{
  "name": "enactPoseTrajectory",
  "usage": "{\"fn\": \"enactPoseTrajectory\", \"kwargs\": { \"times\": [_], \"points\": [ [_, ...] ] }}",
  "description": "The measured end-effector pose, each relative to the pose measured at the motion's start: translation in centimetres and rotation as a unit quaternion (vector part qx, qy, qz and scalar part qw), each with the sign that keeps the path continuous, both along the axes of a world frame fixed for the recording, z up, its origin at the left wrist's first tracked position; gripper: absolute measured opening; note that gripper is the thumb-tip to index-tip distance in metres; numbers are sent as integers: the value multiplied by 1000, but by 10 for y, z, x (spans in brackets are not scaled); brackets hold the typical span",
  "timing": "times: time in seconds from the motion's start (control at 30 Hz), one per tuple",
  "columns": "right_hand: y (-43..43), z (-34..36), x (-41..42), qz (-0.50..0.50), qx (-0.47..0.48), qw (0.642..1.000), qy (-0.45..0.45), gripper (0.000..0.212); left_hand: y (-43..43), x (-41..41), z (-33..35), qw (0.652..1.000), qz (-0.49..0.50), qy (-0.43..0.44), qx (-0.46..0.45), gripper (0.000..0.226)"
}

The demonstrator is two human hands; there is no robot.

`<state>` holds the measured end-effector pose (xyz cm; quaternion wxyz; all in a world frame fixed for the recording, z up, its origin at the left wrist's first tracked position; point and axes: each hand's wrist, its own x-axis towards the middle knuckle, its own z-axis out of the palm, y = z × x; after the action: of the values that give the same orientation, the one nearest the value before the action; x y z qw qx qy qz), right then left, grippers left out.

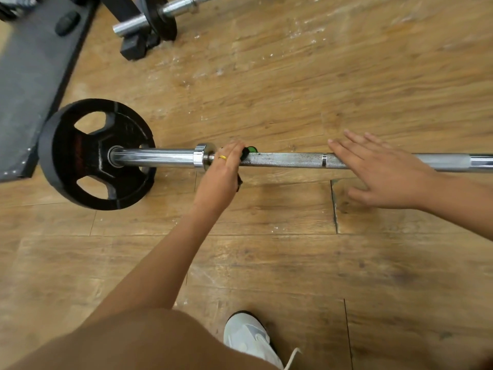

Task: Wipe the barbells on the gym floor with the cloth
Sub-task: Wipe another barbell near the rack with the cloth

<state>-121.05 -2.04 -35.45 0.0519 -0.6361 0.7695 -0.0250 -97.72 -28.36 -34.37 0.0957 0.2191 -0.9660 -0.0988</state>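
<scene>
head-worn view, steeply downward, close floor (266, 263)

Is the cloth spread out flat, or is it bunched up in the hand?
Bunched. The left hand grips the cloth round the barbell; only small green and black bits show.

The barbell (288, 159) is glossy chrome at its sleeve and rough knurled metal along the shaft; the plate (80, 156) looks matt black; the floor (266, 249) is scuffed wood.

Left grip (221, 174) curled, right grip (384, 174) flat, outstretched
</scene>
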Motion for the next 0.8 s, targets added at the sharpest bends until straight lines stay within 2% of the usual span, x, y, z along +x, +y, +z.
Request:
{"fn": "enactPoseTrajectory", "kwargs": {
  "times": [0.17, 0.23, 0.37, 0.43, 0.53, 0.63, 0.73, 0.8],
  "points": [
    [-4, -2, -8, 2, 0, 1000, 2, 95, -5, -10, 2, 995, 94, 25, 14, 59],
    [-6, -1, -9, 4, 0, 1000, 4, 95, 6, -14, -4, 997, 69, 30, 3, 59],
    [-8, 0, -12, 1, 6, 1000, -6, 98, 3, -18, 1, 996, -75, -11, -36, 77],
    [-9, 0, -14, 7, 10, 1000, -6, 98, -7, -22, 13, 997, -60, -23, -29, 74],
    [-10, 2, -16, 5, 7, 1000, 1, 98, -9, -28, 18, 999, 16, -45, 1, 69],
    [-12, 4, -14, -10, 7, 1000, 9, 100, 6, -34, 7, 998, 61, -5, 15, 64],
    [-14, 5, -11, -14, 7, 1000, 15, 100, 25, -41, -4, 998, 42, 36, 13, 51],
    [-14, 6, -11, -16, 13, 1000, 13, 100, 29, -44, -1, 999, 2, 35, 14, 59]
  ]
}}
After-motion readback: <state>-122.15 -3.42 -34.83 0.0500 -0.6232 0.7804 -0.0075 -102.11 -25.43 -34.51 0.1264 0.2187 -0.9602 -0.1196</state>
